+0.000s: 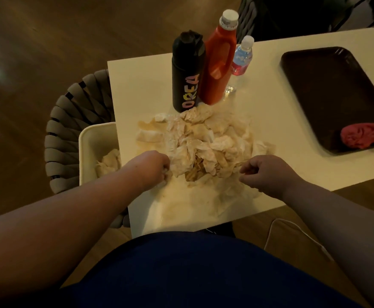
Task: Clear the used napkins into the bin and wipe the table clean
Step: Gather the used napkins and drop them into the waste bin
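A heap of crumpled, stained white napkins (199,145) covers the near part of the white table (270,103). My left hand (152,167) is at the heap's left edge, fingers curled round a wad of napkin. My right hand (268,172) is at the heap's right edge, its fingers curled and pinching a napkin's edge. A white bin (88,147) stands on a woven chair at the table's left side, with a few napkins (109,163) inside. A pink-red cloth (363,135) lies on a dark tray (328,85) at the right.
Behind the heap stand a black flask (187,72), a red bottle (220,61) and a small clear water bottle (242,56). The woven grey chair (70,112) holds the bin. A white cable (292,232) lies on the floor near my right arm.
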`<act>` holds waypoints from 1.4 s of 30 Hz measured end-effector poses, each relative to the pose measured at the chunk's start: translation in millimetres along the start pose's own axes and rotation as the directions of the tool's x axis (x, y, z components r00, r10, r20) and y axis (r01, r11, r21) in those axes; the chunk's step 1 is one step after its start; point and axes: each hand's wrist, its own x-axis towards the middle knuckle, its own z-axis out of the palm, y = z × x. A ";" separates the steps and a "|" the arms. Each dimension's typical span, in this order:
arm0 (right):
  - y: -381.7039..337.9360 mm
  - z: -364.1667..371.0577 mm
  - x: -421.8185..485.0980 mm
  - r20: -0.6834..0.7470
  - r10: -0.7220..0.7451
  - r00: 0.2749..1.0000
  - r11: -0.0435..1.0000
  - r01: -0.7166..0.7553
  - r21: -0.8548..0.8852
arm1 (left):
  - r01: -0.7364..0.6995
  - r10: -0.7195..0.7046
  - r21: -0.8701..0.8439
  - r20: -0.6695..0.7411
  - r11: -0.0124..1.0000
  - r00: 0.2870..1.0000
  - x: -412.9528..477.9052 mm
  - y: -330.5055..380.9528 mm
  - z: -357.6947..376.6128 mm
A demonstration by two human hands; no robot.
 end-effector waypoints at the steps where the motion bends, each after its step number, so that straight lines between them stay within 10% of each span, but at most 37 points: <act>1: 0.9 2.7 -2.5 0.006 -0.005 1.000 1.000 0.005 0.004 | 0.005 -0.005 -0.016 -0.001 1.000 1.000 -1.0 -0.7 0.1; 17: -17.5 42.7 -6.3 0.259 -0.065 0.964 0.884 0.177 -0.432 | 0.017 -0.098 -0.251 -0.312 0.968 0.945 -30.3 -9.5 -47.1; 35: -74.0 -52.6 2.6 -0.145 -0.110 0.983 0.982 0.130 0.137 | 0.010 -0.129 -0.278 -0.413 0.960 0.901 -45.7 -6.7 -85.2; 42: -86.2 -64.3 7.3 -0.059 -0.158 0.986 0.986 0.154 -0.063 | 0.022 -0.160 -0.313 -0.423 0.950 0.892 -44.3 -7.8 -90.1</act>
